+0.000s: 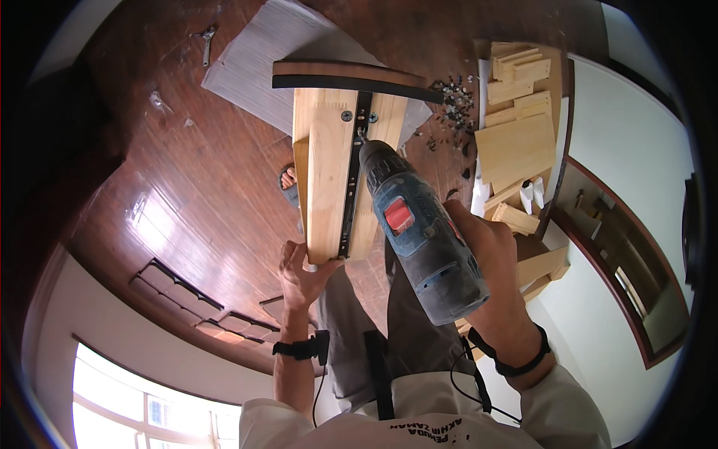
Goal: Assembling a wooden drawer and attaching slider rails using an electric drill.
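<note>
My right hand (486, 243) is wrapped round the grip of a blue and black cordless drill (415, 224) with a red patch on its side. The drill's tip meets a black slotted metal drawer slide (350, 187) that runs along a pale wooden drawer (327, 179). Two screw-like discs (346, 116) flank the slide near its far end. Across that end sits a brown, dark-edged front panel (351, 75). At the near end, my left hand (303, 269) grips the drawer's corner, thumb and fingers on either side of the wood.
A grey-white sheet (250, 67) lies on the brown wood floor behind the drawer, with a wrench (207, 46) to its left. Small dark hardware pieces (455, 105) are scattered at right. Beyond them, wooden boards (516, 150) are stacked beside the wall. Dark frames (179, 284) lie at lower left.
</note>
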A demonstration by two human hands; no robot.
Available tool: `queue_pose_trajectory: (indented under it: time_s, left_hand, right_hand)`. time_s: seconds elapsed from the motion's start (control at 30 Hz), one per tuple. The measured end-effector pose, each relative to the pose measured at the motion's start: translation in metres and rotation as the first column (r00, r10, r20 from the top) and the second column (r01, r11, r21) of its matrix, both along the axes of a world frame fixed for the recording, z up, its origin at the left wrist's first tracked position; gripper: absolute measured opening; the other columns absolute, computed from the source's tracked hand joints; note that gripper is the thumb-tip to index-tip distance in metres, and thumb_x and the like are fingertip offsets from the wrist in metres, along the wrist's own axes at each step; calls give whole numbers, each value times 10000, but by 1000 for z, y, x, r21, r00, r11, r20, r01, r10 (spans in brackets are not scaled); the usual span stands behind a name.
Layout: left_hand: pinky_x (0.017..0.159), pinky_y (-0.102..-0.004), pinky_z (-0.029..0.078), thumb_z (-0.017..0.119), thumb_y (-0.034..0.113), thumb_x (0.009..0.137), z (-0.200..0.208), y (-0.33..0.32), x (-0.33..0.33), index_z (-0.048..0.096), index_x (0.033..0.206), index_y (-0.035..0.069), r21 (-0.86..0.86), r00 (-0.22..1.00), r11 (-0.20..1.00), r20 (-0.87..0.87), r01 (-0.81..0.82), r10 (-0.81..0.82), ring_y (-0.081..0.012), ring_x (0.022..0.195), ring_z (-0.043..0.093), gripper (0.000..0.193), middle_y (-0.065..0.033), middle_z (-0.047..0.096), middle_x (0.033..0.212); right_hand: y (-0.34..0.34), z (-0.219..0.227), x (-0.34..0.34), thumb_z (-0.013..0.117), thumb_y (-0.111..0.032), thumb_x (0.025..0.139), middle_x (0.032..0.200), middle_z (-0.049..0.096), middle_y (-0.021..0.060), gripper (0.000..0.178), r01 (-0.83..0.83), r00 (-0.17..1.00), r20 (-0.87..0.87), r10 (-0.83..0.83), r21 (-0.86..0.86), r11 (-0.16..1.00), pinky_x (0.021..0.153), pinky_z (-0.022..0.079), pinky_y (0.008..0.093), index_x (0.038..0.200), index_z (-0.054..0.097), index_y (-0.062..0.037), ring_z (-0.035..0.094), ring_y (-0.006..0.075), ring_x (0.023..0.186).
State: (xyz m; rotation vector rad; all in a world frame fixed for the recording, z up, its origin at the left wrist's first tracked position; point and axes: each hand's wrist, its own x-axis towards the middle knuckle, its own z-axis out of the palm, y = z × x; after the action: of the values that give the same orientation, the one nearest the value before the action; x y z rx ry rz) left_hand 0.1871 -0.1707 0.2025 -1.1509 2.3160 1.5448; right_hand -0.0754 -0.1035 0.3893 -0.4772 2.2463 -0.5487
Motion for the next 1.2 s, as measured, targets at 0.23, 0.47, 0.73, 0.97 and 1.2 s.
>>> queue_pose_trajectory:
  time_s: [0.23,0.47,0.73,0.97,1.2]
  left_hand:
    - [618,-390,471,911,205,528,-1,-1,1,654,861,17,-18,1000,1000,-9,5,-5,-264,679,560,461,-94,545,780]
    - [619,-394,465,925,217,514,2,0,-3,634,823,14,-6,1000,1000,-1,-4,4,-268,679,555,470,-96,539,768]
    - [623,-393,470,914,218,530,2,-3,1,657,858,10,-19,1000,1000,-2,8,-8,-264,687,559,466,-84,548,768]
    - [635,-352,461,911,212,543,-6,-1,-1,665,942,21,-52,996,997,-72,56,-60,-221,675,543,506,-68,529,744]
    - [710,-266,482,666,45,854,29,-9,65,604,1064,-9,404,702,581,294,-707,649,-112,681,494,226,-22,509,747]
  right_hand:
    - [-1,2,-8,735,-251,750,754,637,184,367,-46,999,29,46,-1,999,576,477,469,967,529,-38,632,412,699]
    - [-1,-3,-12,702,-117,733,700,600,177,249,-150,988,-38,150,10,989,522,452,364,919,570,-19,574,402,604]
    - [-4,0,-23,723,-134,717,735,625,176,257,-268,960,-51,276,133,954,549,477,378,915,589,-39,608,398,647]
    - [8,-3,-24,730,-185,712,760,654,156,338,-241,963,-109,247,65,968,583,499,395,1004,624,-51,654,363,683]
    - [79,19,11,750,-103,781,861,699,82,324,-178,984,-26,176,-105,978,634,532,288,1086,651,-53,689,167,716]
